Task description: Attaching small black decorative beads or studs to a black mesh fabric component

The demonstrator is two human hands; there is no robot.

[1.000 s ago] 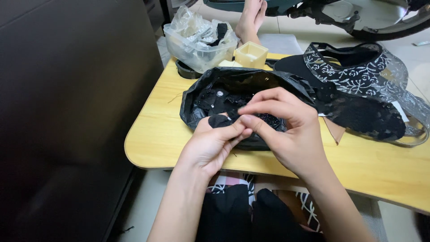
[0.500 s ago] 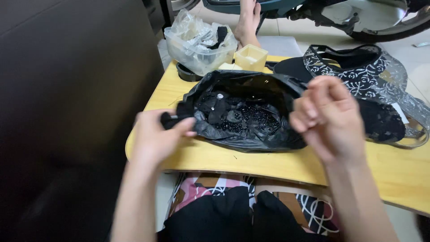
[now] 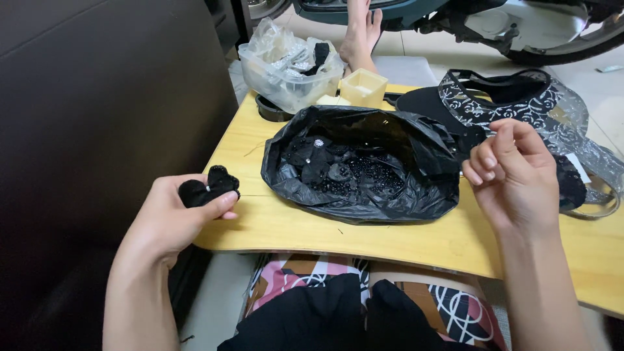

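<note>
My left hand (image 3: 170,220) is at the left edge of the yellow wooden table (image 3: 416,244) and grips a small black fabric flower (image 3: 208,187) between thumb and fingers. My right hand (image 3: 513,177) hovers above the table's right part with fingers loosely curled; nothing shows in it. Between the hands lies an open black plastic bag (image 3: 364,170) holding black fabric flowers and black beads.
A black patterned sun visor (image 3: 500,104) in clear wrap lies at the back right. A clear plastic bag of pieces (image 3: 289,62), a small yellow cup (image 3: 364,86) and a dark round lid (image 3: 268,109) stand at the back. Someone's foot (image 3: 359,32) rests beyond. A dark sofa (image 3: 97,130) is at left.
Both hands left the black bag, where they worked together. My left hand carried a black fabric flower out to the table's left edge; my right hand lifted away to the right.
</note>
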